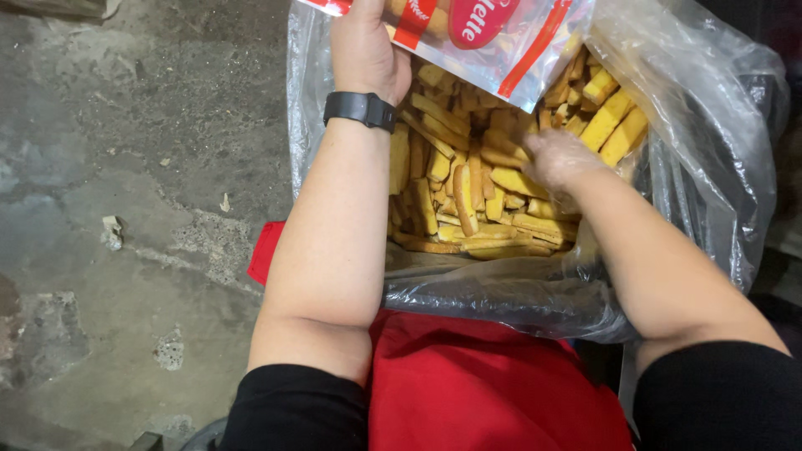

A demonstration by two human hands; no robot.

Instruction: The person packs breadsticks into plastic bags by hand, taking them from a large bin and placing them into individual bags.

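A large clear plastic bag (710, 142) sits open in front of me, full of several yellow rusk sticks (468, 192). My left hand (363, 46), with a black watch on its wrist, holds a small clear packet with red printing (493, 42) above the far side of the big bag. My right hand (560, 159), in a thin clear glove, reaches down into the pile and rests on the rusks. Whether its fingers grip any of them is hidden.
A rough, stained concrete floor (125, 209) lies to the left, with small bits of debris. A red apron (468, 384) covers my lap below the bag. Dark objects stand at the right edge.
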